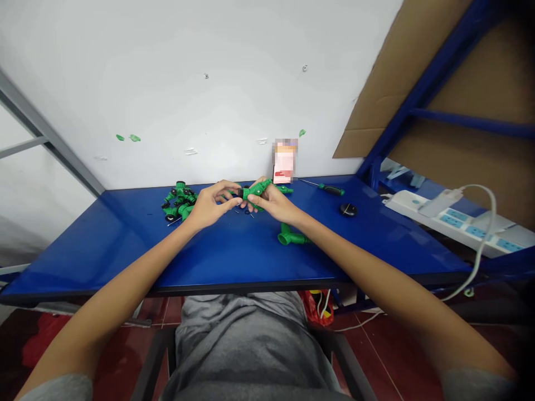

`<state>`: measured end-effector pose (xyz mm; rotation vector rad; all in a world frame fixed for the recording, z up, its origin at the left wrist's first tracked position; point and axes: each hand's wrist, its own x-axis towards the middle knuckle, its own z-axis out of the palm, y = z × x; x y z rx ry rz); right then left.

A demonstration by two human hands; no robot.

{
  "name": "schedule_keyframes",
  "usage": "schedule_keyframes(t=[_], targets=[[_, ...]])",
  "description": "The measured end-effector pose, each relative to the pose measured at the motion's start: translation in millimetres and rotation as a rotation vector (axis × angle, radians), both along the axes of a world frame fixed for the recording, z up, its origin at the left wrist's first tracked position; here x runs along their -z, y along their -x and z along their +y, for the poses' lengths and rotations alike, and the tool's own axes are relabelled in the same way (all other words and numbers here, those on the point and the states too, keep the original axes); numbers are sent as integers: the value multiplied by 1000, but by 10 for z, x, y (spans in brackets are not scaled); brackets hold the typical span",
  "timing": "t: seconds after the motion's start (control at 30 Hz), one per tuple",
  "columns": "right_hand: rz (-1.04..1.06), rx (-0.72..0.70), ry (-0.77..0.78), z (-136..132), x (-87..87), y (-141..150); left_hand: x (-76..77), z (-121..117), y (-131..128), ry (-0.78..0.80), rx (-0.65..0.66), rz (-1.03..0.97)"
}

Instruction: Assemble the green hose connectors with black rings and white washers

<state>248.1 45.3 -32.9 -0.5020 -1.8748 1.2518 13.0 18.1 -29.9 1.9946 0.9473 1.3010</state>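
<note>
Both hands meet over the back middle of the blue table (251,256). Between them is a green plastic hose fitting (259,189) with a black collar at its left end. My right hand (273,201) is closed around the green body. At the collar, the thumb and fingers of my left hand (212,204) pinch the end. Small black rings and pins (247,212) lie just below the fingers. A loose green T-shaped part (288,236) rests near my right forearm. Left of my left hand is a pile of green and black fittings (180,195).
A green-handled screwdriver (331,190) and a round black object (348,209) lie at the right. A blurred-out phone-like screen (284,167) leans on the white wall (251,100). A white power strip (455,220) with a cable runs beside the table's right edge.
</note>
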Motion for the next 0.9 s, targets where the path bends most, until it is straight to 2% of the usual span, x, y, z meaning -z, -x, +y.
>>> schedule_keyframes(t=[0.17, 0.37, 0.63, 0.77, 0.9], targets=[[-5, -13, -10, -2, 7, 6, -30, -17, 5, 3, 21, 21], [-2, -27, -3, 10, 21, 8, -40, -27, -9, 31, 63, -47], [34, -32, -25, 90, 97, 9, -60, -34, -8, -56, 85, -33], [7, -29, -25, 103, 120, 4, -27, -45, -40, -46, 55, -41], [-23, 27, -48, 92, 121, 4, -25, -14, -8, -11, -47, -40]])
